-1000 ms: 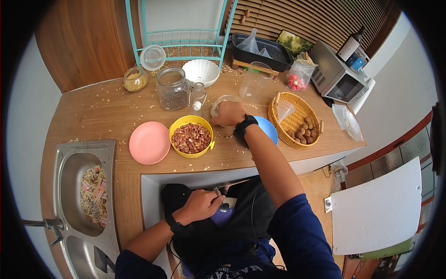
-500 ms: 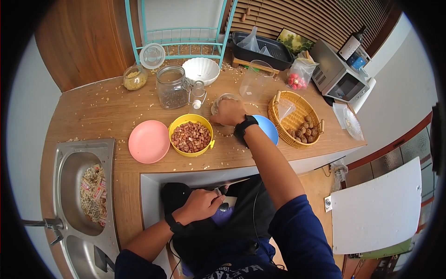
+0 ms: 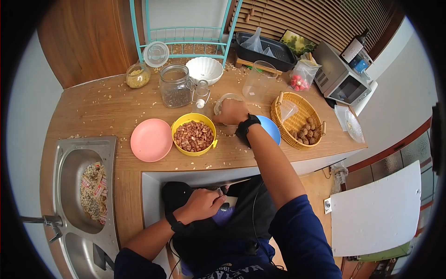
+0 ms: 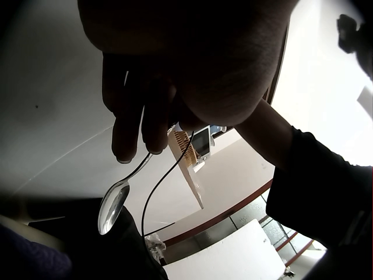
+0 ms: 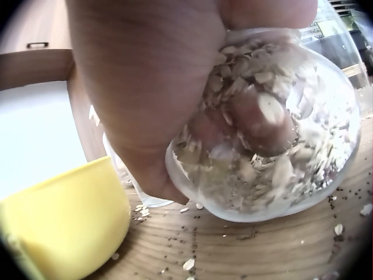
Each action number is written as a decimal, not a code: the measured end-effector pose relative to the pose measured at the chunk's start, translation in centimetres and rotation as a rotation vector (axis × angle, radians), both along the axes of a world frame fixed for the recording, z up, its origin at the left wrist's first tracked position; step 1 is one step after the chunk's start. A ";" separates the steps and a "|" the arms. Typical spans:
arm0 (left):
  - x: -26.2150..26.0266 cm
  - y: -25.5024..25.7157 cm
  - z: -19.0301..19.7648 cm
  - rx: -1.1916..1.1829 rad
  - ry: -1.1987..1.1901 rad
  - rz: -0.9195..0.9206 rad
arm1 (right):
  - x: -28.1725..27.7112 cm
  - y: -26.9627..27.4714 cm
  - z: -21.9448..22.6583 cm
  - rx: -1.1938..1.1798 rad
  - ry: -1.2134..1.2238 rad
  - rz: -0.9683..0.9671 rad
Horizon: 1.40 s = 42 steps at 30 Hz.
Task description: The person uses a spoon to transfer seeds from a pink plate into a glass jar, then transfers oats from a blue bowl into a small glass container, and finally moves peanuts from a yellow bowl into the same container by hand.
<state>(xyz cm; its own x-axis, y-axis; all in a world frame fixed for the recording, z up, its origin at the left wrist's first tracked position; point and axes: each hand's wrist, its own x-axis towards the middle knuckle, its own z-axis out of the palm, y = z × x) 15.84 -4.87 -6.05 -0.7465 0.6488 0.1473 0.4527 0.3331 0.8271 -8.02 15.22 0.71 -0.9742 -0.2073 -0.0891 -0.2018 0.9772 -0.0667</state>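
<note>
Over the dark-trousered lap, the left hand (image 3: 202, 204) holds a metal spoon (image 4: 113, 207). Its handle runs between the fingers and its bowl hangs below them in the left wrist view. The right hand (image 3: 233, 112) grips a round glass jar (image 5: 262, 201) on the counter, its thumb outside the glass at the left. Fingers show through the jar's wall among oat flakes (image 5: 285, 175). Just left of this hand stands a yellow bowl (image 3: 176, 145) of peanuts (image 3: 194, 136). A blue plate (image 3: 270, 130) lies partly hidden behind the right wrist.
A pink plate (image 3: 151, 140) lies left of the yellow bowl. Behind stand a clip-top jar (image 3: 175, 88), a white bowl (image 3: 204, 69) and a clear pitcher (image 3: 258, 83). A wicker basket (image 3: 290, 102) with walnuts is at right, a steel sink (image 3: 65, 176) at left. Flakes dot the counter.
The head view has shifted slightly, so the counter things appear a little to the right. Both hands keep their places and their hold.
</note>
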 end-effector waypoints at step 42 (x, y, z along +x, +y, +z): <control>0.0 -0.1 -0.9 -0.072 0.031 -0.042 | 0.5 -0.3 1.3 0.058 -0.050 0.016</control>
<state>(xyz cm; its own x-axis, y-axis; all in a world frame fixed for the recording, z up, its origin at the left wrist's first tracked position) 15.82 -4.96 -6.96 -0.7142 0.6893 0.1221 0.4927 0.3711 0.7871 -7.53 14.94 2.05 -0.9649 -0.2155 -0.1497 -0.2149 0.9764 -0.0204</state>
